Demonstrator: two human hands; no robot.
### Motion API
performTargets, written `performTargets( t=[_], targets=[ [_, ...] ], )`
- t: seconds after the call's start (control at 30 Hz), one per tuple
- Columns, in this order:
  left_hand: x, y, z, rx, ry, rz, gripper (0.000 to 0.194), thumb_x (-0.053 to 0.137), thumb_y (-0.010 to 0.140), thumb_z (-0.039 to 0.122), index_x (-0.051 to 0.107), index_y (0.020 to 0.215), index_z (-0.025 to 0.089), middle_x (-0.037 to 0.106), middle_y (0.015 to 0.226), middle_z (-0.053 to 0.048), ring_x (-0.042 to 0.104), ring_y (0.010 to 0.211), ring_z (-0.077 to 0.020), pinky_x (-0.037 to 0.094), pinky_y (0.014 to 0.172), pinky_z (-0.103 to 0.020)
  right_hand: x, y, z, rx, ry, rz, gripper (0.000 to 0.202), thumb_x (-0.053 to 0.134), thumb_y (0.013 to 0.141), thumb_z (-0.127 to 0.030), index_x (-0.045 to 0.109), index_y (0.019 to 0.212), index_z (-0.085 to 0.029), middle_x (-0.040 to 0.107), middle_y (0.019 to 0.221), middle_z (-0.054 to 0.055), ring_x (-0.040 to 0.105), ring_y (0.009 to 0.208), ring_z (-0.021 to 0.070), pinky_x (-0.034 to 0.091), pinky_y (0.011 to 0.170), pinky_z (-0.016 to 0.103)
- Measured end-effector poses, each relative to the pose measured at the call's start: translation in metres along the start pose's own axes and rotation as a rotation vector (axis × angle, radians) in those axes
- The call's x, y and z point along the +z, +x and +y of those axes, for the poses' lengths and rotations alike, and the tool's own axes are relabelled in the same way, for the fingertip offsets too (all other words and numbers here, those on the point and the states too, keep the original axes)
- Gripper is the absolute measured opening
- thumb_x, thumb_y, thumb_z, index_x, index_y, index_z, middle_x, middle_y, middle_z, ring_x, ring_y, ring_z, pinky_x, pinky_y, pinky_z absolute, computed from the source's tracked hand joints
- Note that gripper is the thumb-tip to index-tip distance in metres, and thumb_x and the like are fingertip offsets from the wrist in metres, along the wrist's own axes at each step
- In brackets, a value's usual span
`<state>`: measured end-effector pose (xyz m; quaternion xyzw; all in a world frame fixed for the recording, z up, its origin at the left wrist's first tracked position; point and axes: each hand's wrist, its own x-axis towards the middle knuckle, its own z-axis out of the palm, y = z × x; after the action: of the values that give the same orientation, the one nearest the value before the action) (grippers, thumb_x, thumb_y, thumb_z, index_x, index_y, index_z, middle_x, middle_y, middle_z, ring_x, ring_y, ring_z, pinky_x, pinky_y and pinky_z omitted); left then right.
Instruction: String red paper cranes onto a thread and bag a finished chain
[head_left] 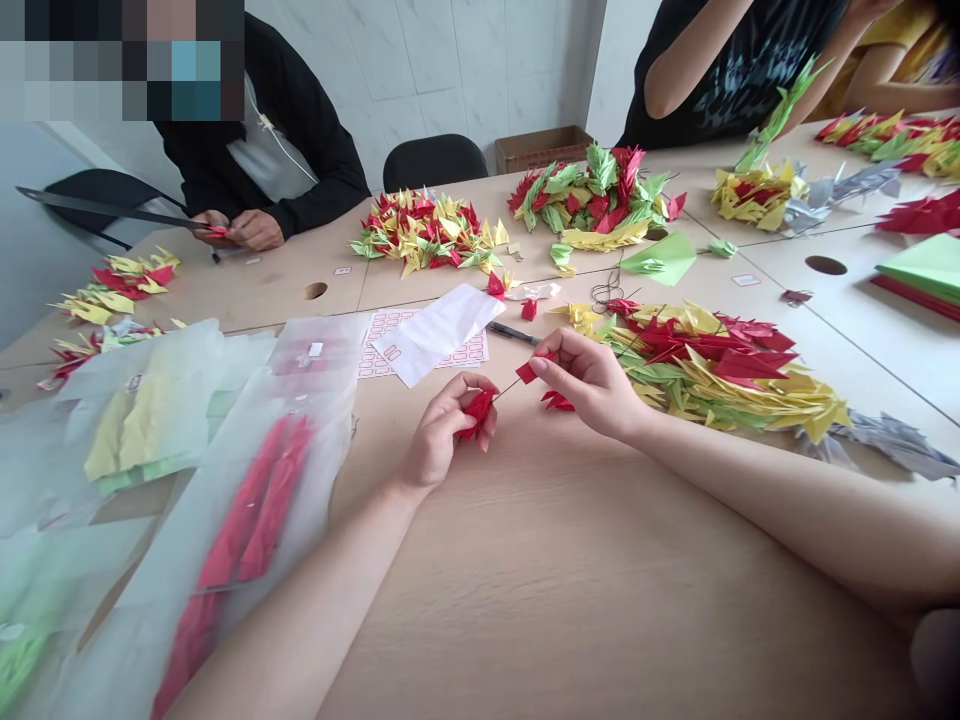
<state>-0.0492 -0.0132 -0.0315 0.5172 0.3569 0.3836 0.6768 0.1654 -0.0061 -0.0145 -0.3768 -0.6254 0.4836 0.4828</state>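
Above the wooden table, my left hand is closed around red folded paper pieces, partly covered by the fingers. A thin dark cord runs from them to my right hand. There, thumb and fingers pinch a small red paper piece at the cord's other end. Just below the right fingers lies another red folded piece. To the right of that hand spreads a heap of red, yellow and green folded paper strands.
Clear plastic bags with folded paper strands cover the left side. Beyond my hands lie a white paper, a label sheet and a black pen. Colourful paper piles stand farther back. Across the table, a person handles red paper.
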Motion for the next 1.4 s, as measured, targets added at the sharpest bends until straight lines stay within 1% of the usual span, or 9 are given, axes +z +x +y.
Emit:
performTargets(
  t=[0.17,0.37,0.47,0.57,0.67,0.8,1.0,1.27,1.4],
  targets=[
    [0.0031,-0.0029,0.0045,-0.082,0.109,-0.098,0.021,0.048,0.073,0.022,0.059,0.091,0.018,0.053,0.058,0.002,0.042,0.047,-0.0115,0.032,0.047,-0.024,0.0020,-0.0041,-0.0014,-0.036,-0.046,0.004,0.031,0.060,0.091,-0.048,0.055,0.089,-0.018,0.069,0.085,0.005,0.046,0.053,0.0077,0.041,0.045,0.020],
    [0.0009,-0.0052,0.0039,-0.027,0.161,-0.140,0.022,0.045,0.083,0.031,0.062,0.082,0.016,0.052,0.057,-0.001,0.043,0.049,-0.0119,0.031,0.050,-0.026,0.0004,-0.0039,-0.0024,-0.040,-0.093,-0.021,0.029,0.059,0.092,-0.046,0.058,0.089,-0.017,0.069,0.086,0.006,0.046,0.054,0.0078,0.040,0.046,0.020],
    [0.0013,-0.0057,0.0043,0.017,0.193,-0.132,0.044,0.039,0.092,0.048,0.056,0.067,0.016,0.051,0.054,-0.003,0.045,0.050,-0.0132,0.031,0.051,-0.028,0.0012,-0.0050,-0.0046,-0.046,-0.128,-0.071,0.029,0.060,0.092,-0.046,0.061,0.090,-0.017,0.068,0.083,0.005,0.048,0.056,0.0088,0.040,0.048,0.021],
    [0.0027,-0.0063,0.0049,-0.001,0.209,-0.123,0.057,0.034,0.092,0.062,0.052,0.062,0.017,0.045,0.052,-0.001,0.039,0.047,-0.0115,0.025,0.048,-0.028,0.0024,-0.0076,-0.0065,-0.066,-0.150,-0.128,0.029,0.061,0.091,-0.044,0.065,0.091,-0.016,0.064,0.074,0.002,0.045,0.054,0.0083,0.036,0.048,0.022],
    [0.0032,-0.0066,0.0048,-0.074,0.161,-0.153,0.060,0.036,0.088,0.070,0.053,0.065,0.017,0.035,0.053,0.002,0.025,0.045,-0.0091,0.016,0.045,-0.027,0.0023,-0.0095,-0.0070,-0.080,-0.167,-0.164,0.028,0.062,0.091,-0.043,0.068,0.092,-0.015,0.055,0.064,-0.001,0.036,0.051,0.0070,0.029,0.045,0.022],
    [0.0019,-0.0063,0.0054,-0.250,-0.019,-0.306,0.063,0.035,0.085,0.076,0.054,0.074,0.018,0.021,0.052,0.007,0.012,0.042,-0.0070,0.009,0.041,-0.024,0.0001,-0.0090,-0.0049,-0.087,-0.153,-0.186,0.026,0.066,0.089,-0.041,0.072,0.092,-0.016,0.044,0.057,-0.004,0.028,0.049,0.0068,0.021,0.045,0.023],
    [0.0019,-0.0064,0.0091,-0.350,-0.116,-0.411,0.062,0.035,0.085,0.077,0.053,0.081,0.018,0.021,0.052,0.009,0.010,0.040,-0.0057,0.012,0.034,-0.019,-0.0013,-0.0060,-0.0025,-0.047,-0.098,-0.218,0.027,0.068,0.086,-0.042,0.073,0.090,-0.016,0.052,0.061,-0.002,0.034,0.051,0.0079,0.025,0.047,0.024],
    [0.0015,-0.0060,0.0065,-0.368,-0.103,-0.412,0.061,0.034,0.087,0.075,0.054,0.084,0.017,0.021,0.053,0.009,0.009,0.041,-0.0054,0.012,0.033,-0.017,-0.0010,-0.0050,-0.0033,-0.010,-0.105,-0.232,0.033,0.072,0.082,-0.045,0.071,0.085,-0.013,0.033,0.049,-0.008,0.025,0.045,0.0052,0.019,0.043,0.023],
    [0.0012,-0.0057,0.0054,-0.381,-0.076,-0.415,0.062,0.032,0.089,0.074,0.054,0.085,0.016,0.021,0.053,0.009,0.010,0.041,-0.0053,0.013,0.033,-0.016,0.0004,-0.0047,-0.0022,0.034,-0.050,-0.228,0.034,0.075,0.079,-0.047,0.069,0.082,-0.013,0.042,0.051,-0.007,0.032,0.046,0.0053,0.024,0.043,0.021]
  ],
)
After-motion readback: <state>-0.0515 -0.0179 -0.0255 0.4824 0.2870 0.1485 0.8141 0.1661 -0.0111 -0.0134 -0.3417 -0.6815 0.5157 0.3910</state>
